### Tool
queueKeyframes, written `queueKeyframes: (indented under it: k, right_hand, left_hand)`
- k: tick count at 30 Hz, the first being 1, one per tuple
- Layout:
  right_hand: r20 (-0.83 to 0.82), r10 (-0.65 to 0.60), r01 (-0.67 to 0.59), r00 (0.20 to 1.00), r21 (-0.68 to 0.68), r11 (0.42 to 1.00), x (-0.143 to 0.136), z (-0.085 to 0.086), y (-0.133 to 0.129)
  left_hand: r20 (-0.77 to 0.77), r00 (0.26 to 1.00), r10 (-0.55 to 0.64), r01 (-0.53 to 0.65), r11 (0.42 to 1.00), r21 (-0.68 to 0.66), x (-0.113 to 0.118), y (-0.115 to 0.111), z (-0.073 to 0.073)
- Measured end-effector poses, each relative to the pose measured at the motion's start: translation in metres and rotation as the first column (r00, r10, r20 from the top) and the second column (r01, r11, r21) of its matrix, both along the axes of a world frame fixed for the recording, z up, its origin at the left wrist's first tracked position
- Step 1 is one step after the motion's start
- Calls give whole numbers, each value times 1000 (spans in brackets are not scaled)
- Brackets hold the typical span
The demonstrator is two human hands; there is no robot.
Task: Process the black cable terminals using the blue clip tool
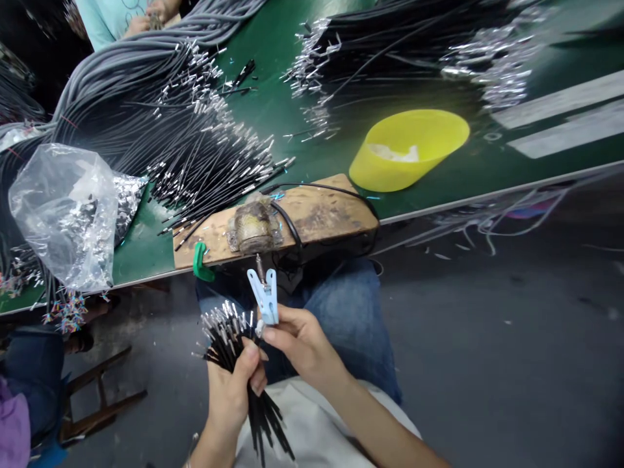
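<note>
A bundle of black cables (266, 416) with silvery stripped tips is gripped in my left hand (234, 383), tips upward and tails hanging down over my lap. Beside it, my right hand (297, 338) is closed in a pinch at the lower end of a light blue clothespin (266, 296). A small whitish bit shows at those fingertips, but what they pinch is unclear. The clothespin sits on the shaft of a small, grimy motor (254, 226), which is fixed to a wooden board (322, 214) at the table's edge.
Many black cables with silver ends (219, 156) lie on the green table (273, 123), with another pile (385, 45) farther right. Also there are a yellow container (409, 156) holding white scraps, a clear plastic bag (63, 214) and a green clamp (201, 262). Another person (110, 23) is across the table.
</note>
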State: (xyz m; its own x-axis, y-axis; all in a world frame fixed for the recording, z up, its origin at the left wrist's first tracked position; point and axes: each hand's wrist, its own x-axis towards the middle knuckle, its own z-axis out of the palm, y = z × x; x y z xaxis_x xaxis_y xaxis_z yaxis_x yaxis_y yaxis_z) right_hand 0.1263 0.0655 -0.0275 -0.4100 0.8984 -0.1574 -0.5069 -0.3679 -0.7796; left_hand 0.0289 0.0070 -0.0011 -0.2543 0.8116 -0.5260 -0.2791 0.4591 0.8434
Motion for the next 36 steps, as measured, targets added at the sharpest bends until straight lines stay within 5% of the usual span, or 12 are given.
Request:
queueKeyframes:
  k: [9, 14, 16, 19, 22, 29, 32, 36]
  right_hand:
    - [199, -92, 31, 976, 288, 957, 11, 7, 0]
    - [229, -394, 265, 890, 444, 856, 8, 6, -8]
    - [175, -333, 247, 927, 384, 890, 9, 6, -8]
    - [-104, 44, -34, 994, 90, 995, 10, 7, -2]
    - [-314, 206, -243, 927, -81, 967, 11, 7, 7]
    - [-120, 120, -145, 985, -225, 964, 16, 7, 32]
    - [-199, 25, -66, 980, -198, 978, 10, 16, 44]
    - [-367, 67, -130, 928, -149, 980, -4, 26, 50]
  left_hand:
    - [19, 999, -30, 31, 999, -21, 0, 2, 3]
    - [-32, 999, -39, 39, 999, 6, 1, 2, 3]
    - [-23, 999, -43, 43, 999, -2, 0, 3, 4]
    - [-27, 998, -56, 56, 998, -4, -2, 6, 7]
    - [-98, 994, -55, 60, 997, 45, -4, 10, 9]
    - [-271, 963, 0, 34, 992, 119, -6, 11, 11]
    - [-294, 955, 26, 14, 991, 134, -6, 6, 14]
    - [-321, 944, 69, -12, 984, 177, -5, 8, 19]
